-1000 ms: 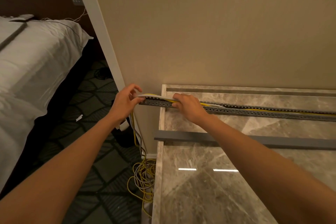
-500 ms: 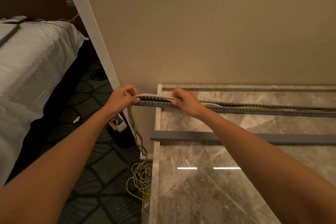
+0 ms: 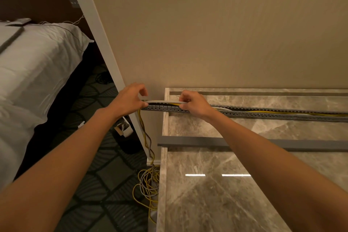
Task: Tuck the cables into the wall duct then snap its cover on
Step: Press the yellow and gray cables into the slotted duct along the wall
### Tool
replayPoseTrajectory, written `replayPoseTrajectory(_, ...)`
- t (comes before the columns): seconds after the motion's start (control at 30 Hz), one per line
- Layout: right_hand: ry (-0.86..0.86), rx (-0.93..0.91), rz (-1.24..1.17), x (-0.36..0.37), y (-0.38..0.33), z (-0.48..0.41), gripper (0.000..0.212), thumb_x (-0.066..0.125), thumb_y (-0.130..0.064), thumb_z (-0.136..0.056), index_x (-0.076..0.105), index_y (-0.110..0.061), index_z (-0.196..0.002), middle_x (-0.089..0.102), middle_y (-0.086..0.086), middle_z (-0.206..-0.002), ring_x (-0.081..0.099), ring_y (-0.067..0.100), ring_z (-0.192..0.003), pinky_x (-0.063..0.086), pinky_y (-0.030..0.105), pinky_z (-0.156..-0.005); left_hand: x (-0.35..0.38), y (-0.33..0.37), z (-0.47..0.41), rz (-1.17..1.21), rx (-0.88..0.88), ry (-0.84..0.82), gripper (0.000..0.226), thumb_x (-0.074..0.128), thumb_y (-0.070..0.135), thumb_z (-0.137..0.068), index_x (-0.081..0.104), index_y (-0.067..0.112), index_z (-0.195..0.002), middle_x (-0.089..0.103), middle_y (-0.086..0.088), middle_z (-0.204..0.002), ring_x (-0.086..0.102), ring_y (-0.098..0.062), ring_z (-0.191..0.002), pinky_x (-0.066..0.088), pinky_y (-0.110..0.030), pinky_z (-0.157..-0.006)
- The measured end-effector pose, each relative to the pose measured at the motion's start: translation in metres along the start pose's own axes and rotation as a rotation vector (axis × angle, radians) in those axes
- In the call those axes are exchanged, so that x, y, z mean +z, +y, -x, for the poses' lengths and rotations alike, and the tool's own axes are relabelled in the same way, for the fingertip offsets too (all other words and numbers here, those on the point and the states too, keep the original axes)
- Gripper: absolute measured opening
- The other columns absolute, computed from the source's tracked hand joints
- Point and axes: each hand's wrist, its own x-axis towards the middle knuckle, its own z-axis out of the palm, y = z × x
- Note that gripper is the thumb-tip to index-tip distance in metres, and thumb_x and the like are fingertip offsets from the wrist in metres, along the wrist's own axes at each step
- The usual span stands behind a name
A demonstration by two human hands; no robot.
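Observation:
A grey slotted cable duct (image 3: 263,115) lies along the back of the marble counter (image 3: 216,184), its left end jutting past the counter's edge. Yellow and grey cables (image 3: 163,102) run along its top. My left hand (image 3: 130,100) pinches the cables at the duct's left end. My right hand (image 3: 194,103) grips them a little further right, against the duct. The cables hang down from the left end and pile in a loose coil (image 3: 146,182) on the floor. The flat grey duct cover (image 3: 188,141) lies loose on the counter, nearer to me, under my right forearm.
A beige wall (image 3: 226,34) rises behind the counter, ending in a white corner strip (image 3: 98,34). A bed with white linen (image 3: 37,73) stands at the left. Dark patterned carpet (image 3: 105,184) covers the floor, with a small white box (image 3: 123,128) on it.
My right hand has risen from pressing flat on the duct to gripping the cables. The left hand's fingers have shifted on the duct's left end. The view has moved slightly.

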Motion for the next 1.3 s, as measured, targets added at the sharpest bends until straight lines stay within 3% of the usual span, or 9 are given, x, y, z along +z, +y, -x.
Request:
replayPoseTrajectory(0.1, -0.031, -0.018, 0.001, -0.001, 0.000, 0.001, 0.013, 0.055, 0.001, -0.090, 0.050, -0.010, -0.083, 0.055, 0.009, -0.095, 0.049, 0.022, -0.087, 0.039, 0.029, -0.066, 0.006, 0.014, -0.001, -0.140, 0.134, -0.013, 0.018, 0.064, 0.011, -0.087, 0.063, 0.008, -0.104, 0.056, -0.007, -0.108, 0.055, -0.022, -0.101, 0.047, -0.035, -0.088)
replayPoseTrajectory(0.23, -0.068, -0.021, 0.045, -0.004, 0.002, 0.003, 0.013, 0.050, 0.000, -0.092, 0.047, -0.012, -0.089, 0.062, 0.020, -0.113, 0.052, 0.025, -0.095, 0.041, 0.034, -0.079, 0.011, 0.023, -0.001, -0.216, 0.161, -0.019, 0.015, 0.058, 0.011, -0.091, 0.066, 0.004, -0.100, 0.062, -0.012, -0.106, 0.055, -0.025, -0.100, 0.045, -0.035, -0.085)
replayPoseTrajectory(0.33, -0.071, 0.006, 0.004, -0.007, 0.003, 0.004, 0.012, 0.051, 0.000, -0.093, 0.045, -0.010, -0.093, 0.061, 0.021, -0.120, 0.051, 0.022, -0.096, 0.043, 0.029, -0.074, 0.008, 0.025, -0.002, -0.230, 0.145, -0.048, 0.017, 0.059, 0.011, -0.090, 0.069, 0.006, -0.103, 0.066, -0.012, -0.104, 0.058, -0.024, -0.097, 0.046, -0.035, -0.084)
replayPoseTrajectory(0.47, -0.051, 0.044, -0.009, -0.011, 0.000, 0.000, 0.010, 0.061, 0.001, -0.087, 0.058, -0.006, -0.093, 0.060, 0.015, -0.100, 0.050, 0.020, -0.091, 0.040, 0.026, -0.068, 0.003, 0.026, -0.008, -0.233, 0.118, -0.110, 0.016, 0.063, 0.010, -0.088, 0.071, 0.006, -0.101, 0.070, -0.015, -0.100, 0.060, -0.023, -0.087, 0.047, -0.032, -0.078)
replayPoseTrajectory(0.6, 0.083, 0.185, -0.171, -0.009, 0.001, -0.004, 0.017, 0.072, 0.002, -0.078, 0.070, -0.001, -0.095, 0.059, 0.005, -0.081, 0.052, 0.018, -0.081, 0.042, 0.025, -0.064, 0.007, 0.030, -0.007, -0.313, 0.100, -0.075, 0.013, 0.058, 0.014, -0.090, 0.065, 0.008, -0.099, 0.066, -0.010, -0.104, 0.050, -0.016, -0.082, 0.042, -0.031, -0.073)
replayPoseTrajectory(0.77, 0.111, 0.162, -0.223, -0.002, 0.007, 0.000, 0.011, 0.067, 0.004, -0.082, 0.067, -0.002, -0.091, 0.054, 0.000, -0.067, 0.048, 0.008, -0.060, 0.039, 0.019, -0.056, 0.021, 0.056, -0.004, -0.286, 0.140, -0.024, 0.017, 0.053, 0.014, -0.093, 0.061, 0.004, -0.104, 0.060, -0.012, -0.112, 0.056, -0.027, -0.101, 0.046, -0.037, -0.083)
replayPoseTrajectory(0.97, 0.059, 0.078, -0.122, -0.022, 0.018, 0.011, 0.018, 0.059, 0.002, -0.089, 0.068, 0.002, -0.105, 0.060, 0.007, -0.090, 0.053, 0.016, -0.081, 0.040, 0.015, -0.060, 0.035, 0.063, -0.004, -0.291, 0.126, 0.041, 0.017, 0.051, 0.007, -0.093, 0.065, -0.001, -0.094, 0.062, -0.017, -0.107, 0.055, -0.030, -0.100, 0.046, -0.039, -0.081)
replayPoseTrajectory(1.2, 0.105, 0.131, -0.063, -0.026, 0.023, 0.005, 0.015, 0.065, 0.001, -0.085, 0.068, 0.003, -0.100, 0.050, -0.006, -0.066, 0.047, 0.004, -0.061, 0.037, 0.015, -0.052, 0.036, 0.075, -0.003, -0.462, 0.163, 0.012, 0.018, 0.050, -0.002, -0.090, 0.065, -0.004, -0.098, 0.061, -0.019, -0.111, 0.058, -0.034, -0.102, 0.047, -0.040, -0.081)
replayPoseTrajectory(1.3, 0.116, 0.168, -0.071, -0.023, 0.022, 0.003, 0.015, 0.065, 0.006, -0.083, 0.069, 0.004, -0.097, 0.053, 0.000, -0.070, 0.053, 0.016, -0.071, 0.040, 0.018, -0.056, 0.037, 0.078, -0.003, -0.542, 0.185, -0.016, 0.022, 0.051, 0.001, -0.091, 0.064, -0.002, -0.108, 0.060, -0.017, -0.116, 0.057, -0.032, -0.105, 0.047, -0.038, -0.083)
